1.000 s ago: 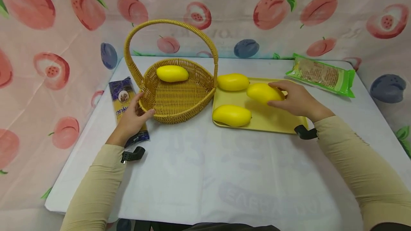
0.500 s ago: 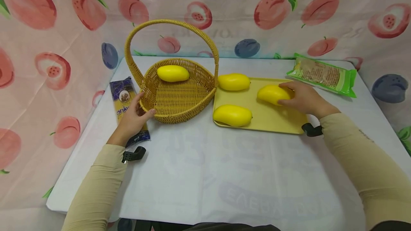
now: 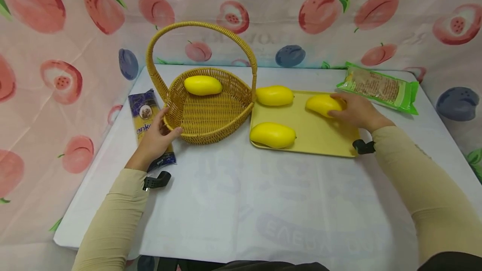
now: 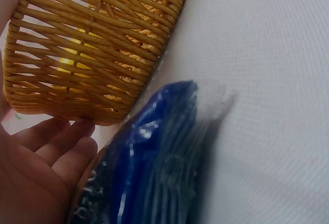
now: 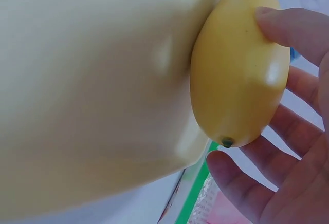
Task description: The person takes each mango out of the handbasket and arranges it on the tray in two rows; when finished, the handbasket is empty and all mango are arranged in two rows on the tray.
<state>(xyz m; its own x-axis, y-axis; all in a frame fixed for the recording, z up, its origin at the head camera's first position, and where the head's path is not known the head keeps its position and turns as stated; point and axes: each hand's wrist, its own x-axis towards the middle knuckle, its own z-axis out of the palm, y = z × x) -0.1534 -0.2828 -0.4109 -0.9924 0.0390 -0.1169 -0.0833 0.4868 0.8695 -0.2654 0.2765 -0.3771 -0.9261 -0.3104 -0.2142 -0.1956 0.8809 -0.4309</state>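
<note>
My left hand [image 3: 155, 139] holds the left side of a woven basket [image 3: 211, 131] with a tall handle; in the left wrist view its fingers [image 4: 77, 152] lie against the wickerwork. One yellow mango [image 3: 203, 85] lies at the back inside the basket. On the right, my right hand [image 3: 359, 113] grips another mango [image 3: 323, 105] at the far right part of a yellow tray [image 3: 312, 139]. Up close, the thumb presses one side of this mango [image 5: 239, 75] and the fingers curl round the other. Two more mangoes, a back one [image 3: 275, 95] and a front one [image 3: 273, 135], lie at the tray's left end.
A blue and gold packet [image 3: 144, 116] lies under my left hand, beside the basket. Behind the tray at the right is a green packet [image 3: 378, 89]. A white cloth [image 3: 241, 204] covers the table, and a fruit-print curtain hangs behind.
My right hand has moved right with its mango, and lowered it towards the tray's right part. The left hand and the basket have stayed put.
</note>
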